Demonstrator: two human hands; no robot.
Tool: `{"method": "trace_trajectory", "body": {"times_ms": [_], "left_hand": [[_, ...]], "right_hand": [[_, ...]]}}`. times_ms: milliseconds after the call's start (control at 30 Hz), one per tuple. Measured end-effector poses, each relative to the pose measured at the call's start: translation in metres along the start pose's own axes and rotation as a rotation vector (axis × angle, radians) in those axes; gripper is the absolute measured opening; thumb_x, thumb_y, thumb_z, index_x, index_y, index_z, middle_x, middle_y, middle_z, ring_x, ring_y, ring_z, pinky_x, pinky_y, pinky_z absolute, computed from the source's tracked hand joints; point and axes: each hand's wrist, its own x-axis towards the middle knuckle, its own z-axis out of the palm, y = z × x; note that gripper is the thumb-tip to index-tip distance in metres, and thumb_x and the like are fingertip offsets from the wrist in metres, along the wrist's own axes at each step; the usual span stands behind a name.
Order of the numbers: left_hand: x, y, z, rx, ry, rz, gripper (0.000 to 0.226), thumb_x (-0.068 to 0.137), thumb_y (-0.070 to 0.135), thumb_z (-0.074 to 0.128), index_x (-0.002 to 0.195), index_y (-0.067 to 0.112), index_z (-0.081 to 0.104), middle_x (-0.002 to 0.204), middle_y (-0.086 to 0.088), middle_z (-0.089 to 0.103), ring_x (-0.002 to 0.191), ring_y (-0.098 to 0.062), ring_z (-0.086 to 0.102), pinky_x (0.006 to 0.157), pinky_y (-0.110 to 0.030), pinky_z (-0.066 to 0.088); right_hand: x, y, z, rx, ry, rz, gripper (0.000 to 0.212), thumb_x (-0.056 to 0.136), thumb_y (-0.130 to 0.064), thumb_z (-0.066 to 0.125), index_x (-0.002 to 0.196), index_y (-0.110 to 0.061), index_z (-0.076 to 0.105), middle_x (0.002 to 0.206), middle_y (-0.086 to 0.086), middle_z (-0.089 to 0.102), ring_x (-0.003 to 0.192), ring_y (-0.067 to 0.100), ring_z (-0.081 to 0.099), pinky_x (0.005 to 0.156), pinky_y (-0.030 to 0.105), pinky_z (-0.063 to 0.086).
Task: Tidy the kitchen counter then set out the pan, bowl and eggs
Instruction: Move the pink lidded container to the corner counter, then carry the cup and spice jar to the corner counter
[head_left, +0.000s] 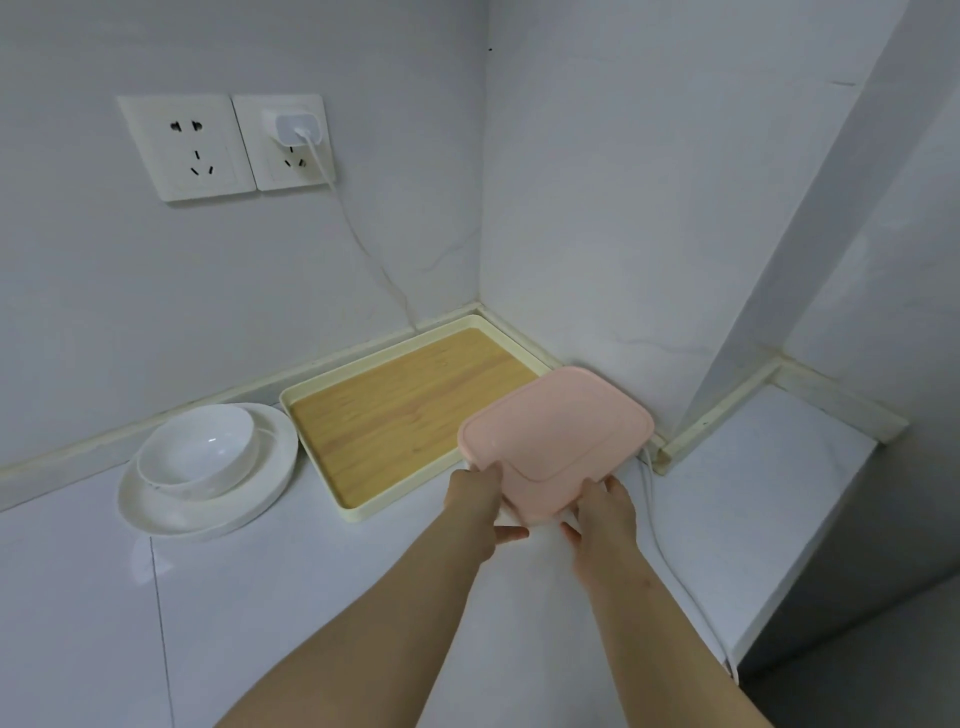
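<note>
walls: pale grey veined tiles (260, 291), meeting in a corner | back wall: two white sockets (187, 148), white charger (298, 127) plugged into the right one, its cable (358, 234) hanging down | cream trim (208, 402) along wall base | white kitchen counter (311, 597) | boxed column (831, 234) at right | light: soft, even

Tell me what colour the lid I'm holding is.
Pale pink; the lid shows best in the head view.

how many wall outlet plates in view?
2. Side by side on the back wall: left outlet plate free, right outlet plate with a white charger plugged in. None appear hidden.
</note>
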Motion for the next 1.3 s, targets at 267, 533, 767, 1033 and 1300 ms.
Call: {"method": "trace_trajectory", "body": {"times_ms": [267,533,767,1033,1300], "left_hand": [[-0.026,0.018,-0.032,0.064,0.031,0.160,0.040,0.095,0.021,0.051,0.132,0.008,0.042,0.138,-0.006,0.039,0.122,-0.027,0.041,0.094,-0.040,0.042],[-0.107,0.064,-0.115,0.061,0.140,0.512,0.012,0.094,0.018,0.050,0.084,0.021,0.055,0.097,-0.001,0.057,0.092,-0.018,0.054,0.082,-0.032,0.045],[-0.186,0.029,-0.231,-0.162,0.479,0.582,0.010,0.094,0.018,0.050,0.089,0.021,0.058,0.094,0.001,0.063,0.088,-0.015,0.061,0.091,-0.035,0.048],[-0.296,-0.066,-0.338,-0.413,0.834,0.609,0.015,0.093,0.013,0.050,0.085,0.020,0.060,0.086,-0.003,0.062,0.086,-0.019,0.058,0.082,-0.033,0.045],[-0.446,-0.204,-0.441,-0.551,1.206,0.589,0.010,0.094,0.018,0.050,0.092,0.022,0.059,0.095,-0.002,0.066,0.089,-0.014,0.063,0.087,-0.034,0.049]], "right_hand": [[-0.041,-0.016,0.018,-0.274,0.120,-0.227,0.053,0.091,-0.013,0.046,0.142,-0.017,0.033,0.146,0.009,0.033,0.125,0.031,0.044,0.104,0.044,0.038],[-0.111,-0.021,0.091,-0.270,-0.377,-0.331,0.034,0.092,-0.009,0.046,0.125,-0.014,0.053,0.109,-0.001,0.053,0.100,0.017,0.049,0.083,0.027,0.036],[-0.201,0.044,0.154,-0.391,-0.768,-0.207,0.013,0.092,-0.011,0.048,0.094,-0.018,0.058,0.088,-0.004,0.056,0.090,0.019,0.053,0.076,0.028,0.041],[-0.345,0.133,0.165,-0.578,-1.167,-0.129,0.019,0.092,-0.009,0.048,0.080,-0.021,0.057,0.085,-0.001,0.059,0.078,0.016,0.056,0.070,0.026,0.044],[-0.540,0.251,0.116,-0.771,-1.508,-0.002,0.014,0.093,-0.015,0.048,0.086,-0.024,0.057,0.094,-0.002,0.062,0.090,0.015,0.059,0.080,0.030,0.048]]}}
